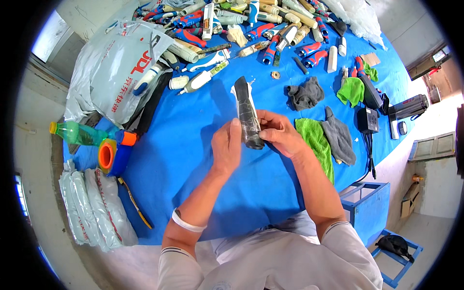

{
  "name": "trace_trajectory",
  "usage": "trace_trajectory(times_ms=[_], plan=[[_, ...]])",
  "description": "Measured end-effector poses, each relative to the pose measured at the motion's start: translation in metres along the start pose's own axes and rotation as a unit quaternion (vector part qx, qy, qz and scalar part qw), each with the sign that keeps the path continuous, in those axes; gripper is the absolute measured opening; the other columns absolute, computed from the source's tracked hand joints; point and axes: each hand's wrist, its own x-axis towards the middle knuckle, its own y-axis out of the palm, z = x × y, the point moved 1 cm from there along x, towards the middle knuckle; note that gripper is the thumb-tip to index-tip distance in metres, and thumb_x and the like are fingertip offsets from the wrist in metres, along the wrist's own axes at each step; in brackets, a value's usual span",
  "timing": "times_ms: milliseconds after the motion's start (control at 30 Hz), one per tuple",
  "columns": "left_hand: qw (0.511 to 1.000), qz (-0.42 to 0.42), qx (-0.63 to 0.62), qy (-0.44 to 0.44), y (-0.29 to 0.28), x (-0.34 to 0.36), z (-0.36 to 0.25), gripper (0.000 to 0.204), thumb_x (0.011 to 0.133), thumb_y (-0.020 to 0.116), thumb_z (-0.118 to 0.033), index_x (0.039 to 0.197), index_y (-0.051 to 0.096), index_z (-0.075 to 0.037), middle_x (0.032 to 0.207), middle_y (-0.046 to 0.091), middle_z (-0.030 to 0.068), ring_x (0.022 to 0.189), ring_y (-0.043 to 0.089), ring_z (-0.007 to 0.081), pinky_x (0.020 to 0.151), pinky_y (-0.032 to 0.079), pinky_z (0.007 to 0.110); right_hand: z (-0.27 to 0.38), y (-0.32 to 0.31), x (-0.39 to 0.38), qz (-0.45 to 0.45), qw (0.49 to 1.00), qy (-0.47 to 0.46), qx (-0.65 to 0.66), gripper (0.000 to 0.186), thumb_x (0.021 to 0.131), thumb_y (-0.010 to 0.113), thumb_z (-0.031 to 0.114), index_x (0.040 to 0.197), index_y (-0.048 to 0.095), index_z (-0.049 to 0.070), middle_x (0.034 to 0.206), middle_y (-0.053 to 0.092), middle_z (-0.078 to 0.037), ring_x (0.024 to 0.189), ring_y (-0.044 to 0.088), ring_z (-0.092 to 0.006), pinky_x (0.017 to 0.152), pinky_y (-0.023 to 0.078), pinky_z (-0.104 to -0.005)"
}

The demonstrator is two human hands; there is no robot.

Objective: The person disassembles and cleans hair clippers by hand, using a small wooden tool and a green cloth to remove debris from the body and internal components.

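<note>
Black bundle (248, 115) over the tabletop (176, 159) between left hand (226, 146) and right hand (282, 136): fingers (271, 117) of both pinch its lower half, and its wrapping (244, 99) may slip loose should either grip slacken.

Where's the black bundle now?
Head view, near centre: black bundle held between left hand and right hand, over the blue tablecloth, left of the near green cloth.

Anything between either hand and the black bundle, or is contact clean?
Nothing visible in the way. The left hand meets the black bundle along its left edge, the right hand at its lower right. The nearest green cloth lies off to the right, by the right wrist, not between.
</note>
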Motion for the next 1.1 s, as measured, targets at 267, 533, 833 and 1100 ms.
trace_trajectory(times_ms=[267,533,833,1100], plan=[[1.0,0.023,-0.021,-0.004,-0.005,-0.003,0.0,0.052,0.104,0.037,-0.036,0.096,0.067,0.005,0.083,0.069,0.012,0.076,0.062,0.0174,0.069,0.049,0.033,0.003,0.002,0.001,0.011,0.999,0.008,-0.045,0.06,0.078,0.067,0.011,0.134,0.051,-0.005,0.116,0.064,-0.012,0.104,0.062,-0.0194,0.093,0.049,-0.0339],[0.993,0.088,-0.077,-0.024,-0.014,-0.01,-0.01,0.051,0.102,0.044,-0.041,0.107,0.065,0.005,0.094,0.068,0.01,0.086,0.061,0.0143,0.076,0.049,0.03,0.001,0.005,0.003,0.019,0.999,0.023,-0.034,0.056,0.081,0.071,0.015,0.13,0.054,-0.004,0.116,0.065,-0.011,0.103,0.062,-0.017,0.091,0.049,-0.0324],[0.993,0.064,-0.095,-0.035,-0.02,-0.04,-0.013,0.051,0.101,0.049,-0.041,0.114,0.063,0.007,0.101,0.066,0.0082,0.093,0.058,0.0125,0.081,0.047,0.029,0.0,0.008,0.001,0.117,0.991,0.037,-0.049,0.052,0.079,0.074,0.008,0.127,0.056,-0.002,0.116,0.065,-0.012,0.106,0.063,-0.0196,0.093,0.051,-0.035],[0.994,0.009,0.078,0.074,-0.023,-0.083,-0.011,0.043,0.099,0.051,-0.038,0.095,0.068,0.001,0.089,0.065,0.0123,0.082,0.06,0.0231,0.077,0.046,0.036,0.009,0.037,-0.027,0.088,0.979,0.12,-0.139,0.041,0.085,0.069,0.012,0.122,0.058,-0.003,0.112,0.066,-0.013,0.101,0.065,-0.0205,0.092,0.054,-0.036]])
